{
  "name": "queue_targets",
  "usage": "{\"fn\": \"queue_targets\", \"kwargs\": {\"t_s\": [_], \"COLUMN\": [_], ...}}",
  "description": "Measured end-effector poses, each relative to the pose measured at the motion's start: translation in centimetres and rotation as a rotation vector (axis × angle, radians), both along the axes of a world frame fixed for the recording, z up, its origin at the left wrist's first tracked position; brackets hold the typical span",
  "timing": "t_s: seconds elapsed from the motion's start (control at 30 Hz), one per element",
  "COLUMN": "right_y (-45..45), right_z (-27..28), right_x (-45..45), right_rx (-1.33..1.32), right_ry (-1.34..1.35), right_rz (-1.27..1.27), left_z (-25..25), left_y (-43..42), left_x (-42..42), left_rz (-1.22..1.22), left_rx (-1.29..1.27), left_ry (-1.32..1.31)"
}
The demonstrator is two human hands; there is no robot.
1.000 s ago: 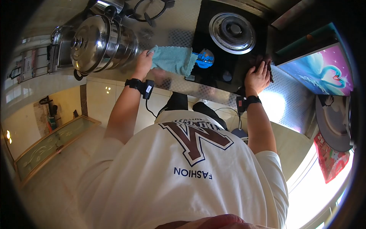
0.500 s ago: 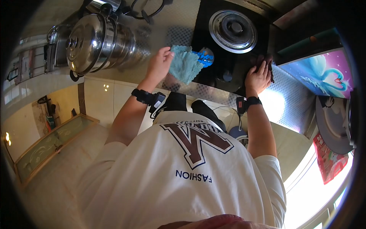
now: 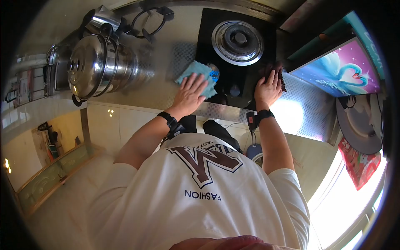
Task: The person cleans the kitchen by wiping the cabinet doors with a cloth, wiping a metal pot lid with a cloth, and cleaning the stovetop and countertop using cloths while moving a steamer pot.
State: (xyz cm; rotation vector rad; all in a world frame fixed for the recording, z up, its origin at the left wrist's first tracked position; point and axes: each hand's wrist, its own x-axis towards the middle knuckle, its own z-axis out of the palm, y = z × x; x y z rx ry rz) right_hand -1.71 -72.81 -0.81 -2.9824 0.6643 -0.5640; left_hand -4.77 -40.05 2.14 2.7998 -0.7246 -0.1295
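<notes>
My left hand (image 3: 191,92) lies flat with its fingers spread on a teal cloth (image 3: 209,88), on the counter at the left edge of the black gas hob (image 3: 243,77). Part of a blue round sticker on the hob shows beside the cloth. Across the hob, my right hand (image 3: 268,89) rests with outstretched fingers on a dark brown cloth (image 3: 283,83) at the right edge. Its palm hides part of that cloth. Between and beyond the hands sits the round metal burner (image 3: 239,39).
A large lidded steel pot (image 3: 93,66) stands on the counter to the left, with a metal pitcher (image 3: 104,18) behind it. A black pan support (image 3: 152,25) lies at the back. At right are a swan-picture panel (image 3: 337,73) and hanging pan-like things (image 3: 358,125).
My left hand has gone from pinching the teal cloth's edge to lying flat on top of it. My right hand stays on the dark cloth. The whole view has shifted slightly.
</notes>
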Motion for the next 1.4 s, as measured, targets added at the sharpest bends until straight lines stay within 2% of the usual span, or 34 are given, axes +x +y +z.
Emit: {"fn": "queue_targets", "kwargs": {"t_s": [0.03, 0.2, 0.43, 0.57, 0.7, 0.83, 0.87, 1.0, 1.07, 1.17, 1.23, 1.33, 1.37, 1.4], "right_y": [0.0, 0.2, 0.3, 0.2, 0.4, 0.3, 0.3, 0.1, 0.1, 0.2, 0.3, 0.2, 0.2, 0.2], "right_z": [0.1, 0.8, 1.4, 1.5, 2.2, 2.2, 2.3, 2.5, 2.5, 2.7, 2.8, 2.5, 2.5, 2.4], "right_x": [0.0, 0.1, 0.2, 0.3, 0.3, 0.4, 0.4, 0.3, 0.6, 0.4, 0.4, 0.4, 0.4, 0.4], "right_rx": [0.004, 0.028, 0.075, 0.069, 0.084, 0.095, 0.096, 0.116, 0.122, 0.131, 0.153, 0.138, 0.138, 0.133], "right_ry": [-0.004, 0.027, 0.01, 0.035, 0.047, 0.051, 0.055, 0.064, 0.056, 0.068, 0.07, 0.035, 0.037, 0.038], "right_rz": [-0.008, -0.027, -0.059, -0.067, -0.061, -0.06, -0.072, -0.065, -0.069, -0.073, -0.07, -0.069, -0.069, -0.073], "left_z": [0.4, 1.5, -0.9, -1.2, -0.7, 0.0, 0.3, -0.2, 0.8, 2.4, 1.9, 0.4, 0.0, 0.1], "left_y": [0.0, -1.1, -4.0, -4.5, -4.0, -4.9, -5.6, -6.9, -8.3, -11.7, -12.9, -12.0, -11.1, -10.0], "left_x": [0.4, 4.9, 13.6, 19.4, 24.1, 28.2, 29.0, 32.8, 34.8, 36.1, 36.6, 37.2, 36.7, 35.7], "left_rz": [-0.154, -0.384, -0.229, -0.235, -0.359, -0.499, -0.481, -0.548, -0.674, -0.755, -0.762, -0.809, -0.809, -0.735], "left_rx": [0.015, 0.047, 0.044, 0.115, 0.213, 0.276, 0.304, 0.248, 0.409, 0.504, 0.497, 0.27, 0.269, 0.221], "left_ry": [0.014, 0.05, -0.086, 0.007, 0.051, -0.013, 0.072, 0.021, -0.072, -0.189, -0.173, -0.127, -0.125, -0.114]}}
